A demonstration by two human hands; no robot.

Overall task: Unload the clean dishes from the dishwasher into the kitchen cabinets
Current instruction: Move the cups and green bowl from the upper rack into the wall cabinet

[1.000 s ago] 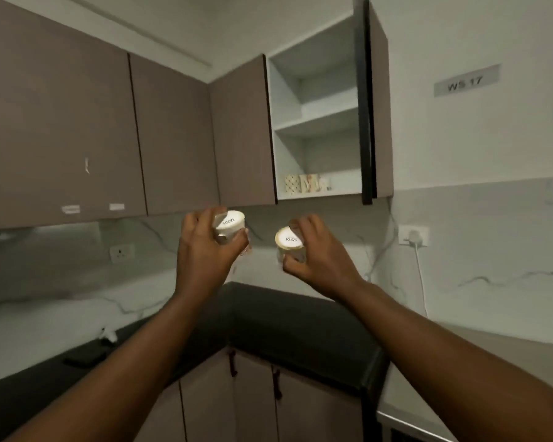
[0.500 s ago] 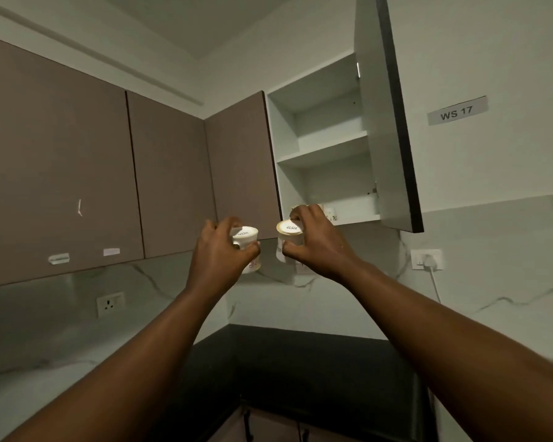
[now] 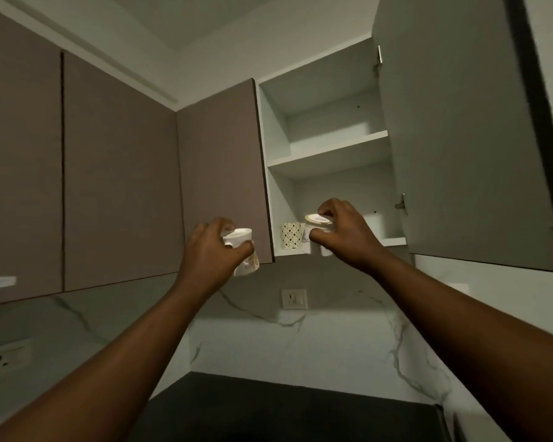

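While both arms reach up toward the open cabinet [image 3: 329, 148], the left hand [image 3: 213, 250] grips a white cup [image 3: 243, 255] upside down, just left of the cabinet and in front of the closed brown door [image 3: 221, 173] beside it. Inside the cabinet, a patterned cup [image 3: 291, 235] stands on the bottom shelf. Right of it, the right hand [image 3: 342, 232] grips a second white cup [image 3: 316, 226] upside down at the shelf's front edge.

Wall socket [image 3: 294, 298] above dark countertop [image 3: 268, 409]
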